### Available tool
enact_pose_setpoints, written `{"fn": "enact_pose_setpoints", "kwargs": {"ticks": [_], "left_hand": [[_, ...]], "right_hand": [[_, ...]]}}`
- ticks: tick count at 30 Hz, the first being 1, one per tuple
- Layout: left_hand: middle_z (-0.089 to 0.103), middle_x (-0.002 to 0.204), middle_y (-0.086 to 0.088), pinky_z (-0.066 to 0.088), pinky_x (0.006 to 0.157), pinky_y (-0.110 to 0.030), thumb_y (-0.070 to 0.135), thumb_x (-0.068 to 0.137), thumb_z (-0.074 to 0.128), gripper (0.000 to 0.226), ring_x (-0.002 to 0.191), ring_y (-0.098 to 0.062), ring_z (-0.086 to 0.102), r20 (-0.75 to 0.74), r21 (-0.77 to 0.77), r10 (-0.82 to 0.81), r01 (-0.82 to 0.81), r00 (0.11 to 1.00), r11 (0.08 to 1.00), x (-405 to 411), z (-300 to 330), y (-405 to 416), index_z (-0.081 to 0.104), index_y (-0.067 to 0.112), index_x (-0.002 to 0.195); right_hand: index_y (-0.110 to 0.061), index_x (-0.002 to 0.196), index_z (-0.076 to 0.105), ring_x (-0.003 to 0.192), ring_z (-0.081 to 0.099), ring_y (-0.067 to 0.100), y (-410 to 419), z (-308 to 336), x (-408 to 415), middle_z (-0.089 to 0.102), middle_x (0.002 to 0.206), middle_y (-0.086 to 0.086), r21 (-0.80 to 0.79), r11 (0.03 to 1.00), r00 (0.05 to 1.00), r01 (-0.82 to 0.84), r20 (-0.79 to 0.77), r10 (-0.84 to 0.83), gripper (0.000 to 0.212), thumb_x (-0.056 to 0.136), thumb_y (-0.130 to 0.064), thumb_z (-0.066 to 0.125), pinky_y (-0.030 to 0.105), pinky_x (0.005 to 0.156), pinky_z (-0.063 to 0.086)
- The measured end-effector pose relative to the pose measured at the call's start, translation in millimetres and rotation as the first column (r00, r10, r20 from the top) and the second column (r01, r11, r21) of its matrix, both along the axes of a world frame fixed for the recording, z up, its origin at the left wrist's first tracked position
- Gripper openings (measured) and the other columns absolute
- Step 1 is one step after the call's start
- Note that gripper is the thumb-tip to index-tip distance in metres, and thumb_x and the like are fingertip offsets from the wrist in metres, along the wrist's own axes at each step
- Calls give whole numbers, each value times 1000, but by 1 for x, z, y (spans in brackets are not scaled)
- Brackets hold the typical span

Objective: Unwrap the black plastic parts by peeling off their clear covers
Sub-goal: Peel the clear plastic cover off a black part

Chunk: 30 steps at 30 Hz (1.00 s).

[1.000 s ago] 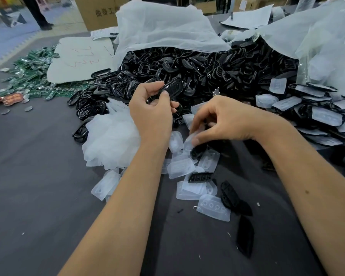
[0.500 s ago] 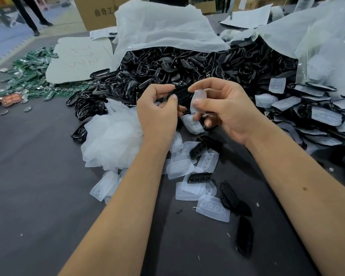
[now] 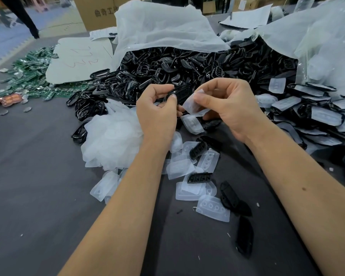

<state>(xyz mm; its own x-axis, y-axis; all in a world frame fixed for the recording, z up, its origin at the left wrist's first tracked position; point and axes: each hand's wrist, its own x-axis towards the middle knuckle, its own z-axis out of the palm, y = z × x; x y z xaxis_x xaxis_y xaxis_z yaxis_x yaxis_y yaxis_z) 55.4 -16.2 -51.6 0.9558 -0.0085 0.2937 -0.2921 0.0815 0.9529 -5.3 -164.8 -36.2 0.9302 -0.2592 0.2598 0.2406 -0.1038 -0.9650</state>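
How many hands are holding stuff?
2. The left hand grips a black plastic part; the right hand pinches a clear cover beside it. No other hands show.

A pile of green circuit boards lies at the far left of the grey work surface, beside a white sheet bearing red marks, with 1 cardboard box printed with characters standing behind them.
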Motion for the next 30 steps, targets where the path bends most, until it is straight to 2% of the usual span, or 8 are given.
{"fn": "enact_pose_setpoints", "kwargs": {"ticks": [3,8,14,16,19,24,28,30], "left_hand": [[72,96,-17,54,55,-24,-8,92,62,16,58,-19,72,-8,-13,-18,18,1000,1000,0,0,0,69,5,99],[72,94,-16,54,55,-23,-8,92,62,15,58,-18,72,1,-9,-69,69,998,998,0,-1,-2,68,3,100],[73,91,-15,55,56,-25,-9,93,63,16,57,-18,72,11,9,-112,112,994,994,-2,-3,-5,70,2,102],[74,92,-14,55,56,-25,-9,92,64,16,56,-18,72,5,2,-127,127,992,992,-2,-3,-5,71,3,101],[74,92,-12,55,56,-24,-9,93,64,16,57,-20,72,-13,-15,-151,151,988,988,-2,-3,-5,72,2,102],[73,90,-12,56,58,-24,-10,96,59,22,61,-25,73,-60,-58,-233,230,971,972,-1,-4,-6,74,4,103],[73,103,-22,57,60,-24,-15,94,50,31,64,-28,74,-95,-90,-282,274,955,957,0,-5,-7,74,1,107],[74,103,-22,57,60,-25,-18,91,46,36,63,-27,73,-102,-110,-293,282,951,953,0,-4,-6,74,-1,107]], "right_hand": [[-15,84,80,72,67,13,-1,0,2,77,82,5,1,999,999,46,18,-47,6,85,-12,86,26,59,55],[-6,90,79,63,67,14,0,-3,6,75,74,3,46,983,983,178,33,-179,6,87,-7,83,24,55,53],[-11,79,74,54,66,14,1,-6,7,74,67,3,-50,957,957,287,64,-284,14,83,-14,87,23,47,49],[-15,77,75,55,64,10,2,-8,9,73,67,-1,-115,942,948,314,89,-305,14,81,-17,88,20,52,48],[-20,77,78,63,62,7,2,-8,11,74,74,-4,-222,901,928,372,114,-355,15,78,-27,91,24,63,52],[-21,76,79,64,66,17,0,-8,11,74,72,-3,-244,885,918,396,98,-383,16,77,-31,91,33,66,58],[-22,76,78,59,61,4,-1,-9,11,73,68,-7,-221,897,924,382,105,-368,15,79,-31,90,24,61,52],[-21,76,78,59,60,3,-1,-9,11,73,67,-7,-222,897,924,382,100,-369,15,80,-32,89,23,62,52]]}}
